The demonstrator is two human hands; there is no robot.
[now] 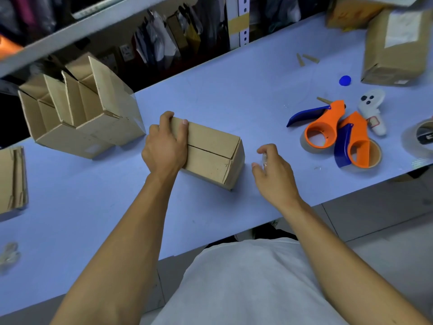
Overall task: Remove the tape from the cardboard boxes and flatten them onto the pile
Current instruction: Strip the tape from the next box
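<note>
Landmark: a small closed cardboard box (210, 152), matte brown with a seam running along its top, is lying on the smooth pale-blue table (93, 207) near the middle.
Flattened pile (13, 179): far left of the box, layered corrugated sheets are showing ribbed edges at the table's left edge.
Crumpled tape (9, 255): at the near left of the box, a clear glossy wad is sitting on the table.
Open boxes (79, 113): just left of and behind the box, several brown cartons are standing with flaps upright, a clear film hanging off the tallest flap.
Left hand (165, 146): it is gripping the box's left end, fingers curled over the far edge, thumb across the top.
Right hand (273, 167): just right of the box, apart from it, fingers are curling around a small clear scrap of tape (264, 160).
Tape dispensers (339, 134): well right of the box, two orange plastic holders with blue blades are lying on brown tape rolls.
White remote (372, 109): beyond the dispensers, a glossy body with dark buttons.
Blue cap (345, 80): a small round disc, right of and behind the box.
Sealed carton (396, 45): far right and behind, brown with a white label.
</note>
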